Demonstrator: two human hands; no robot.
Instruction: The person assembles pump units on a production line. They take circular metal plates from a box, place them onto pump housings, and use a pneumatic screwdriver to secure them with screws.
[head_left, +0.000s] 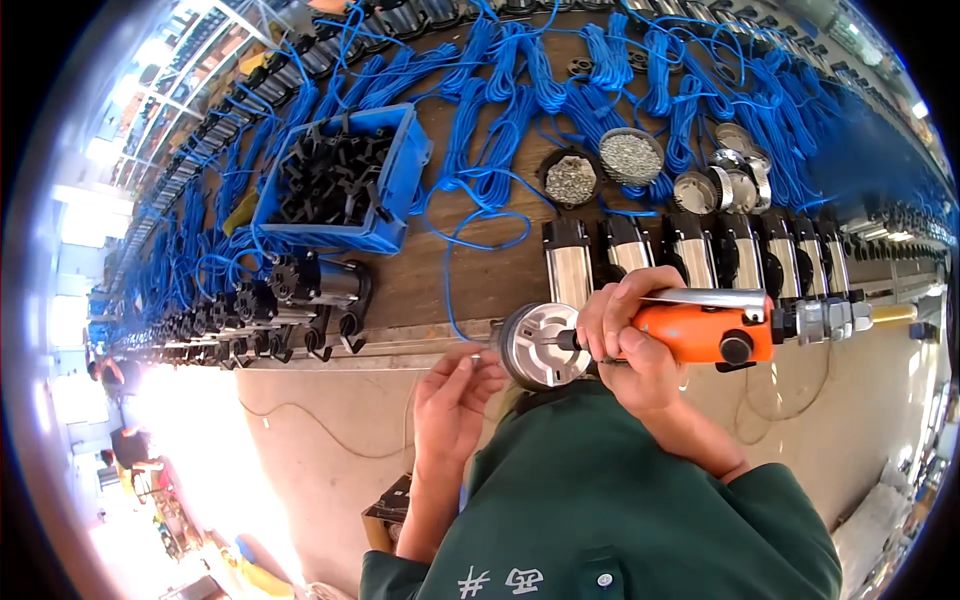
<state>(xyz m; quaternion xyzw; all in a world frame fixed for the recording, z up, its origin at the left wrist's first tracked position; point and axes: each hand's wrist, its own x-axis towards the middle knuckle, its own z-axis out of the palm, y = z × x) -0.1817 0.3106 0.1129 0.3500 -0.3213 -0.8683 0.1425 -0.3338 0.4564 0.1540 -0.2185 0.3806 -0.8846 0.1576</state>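
Note:
My right hand (637, 345) is wrapped round an orange air screwdriver (690, 333) with a silver lever along its top. The tool lies roughly level, and its bit points left at the round silver end cap (540, 345) of a motor at the table's near edge. Whether the bit is seated in a screw I cannot tell. Left of the cap, my left hand (455, 392) is raised with thumb and fingertips pinched together. A tiny pale thing shows at the fingertips, too small to name. Behind the tool stands a row of silver motors with black ends (570, 262).
A blue crate (385, 235) of black plastic parts stands on the wooden table (420, 290). Two round dishes of small metal parts (630, 157) and several metal caps (735, 185) sit further back. Bundles of blue cable (510, 140) cover the far side. More motors (315, 280) line the left edge.

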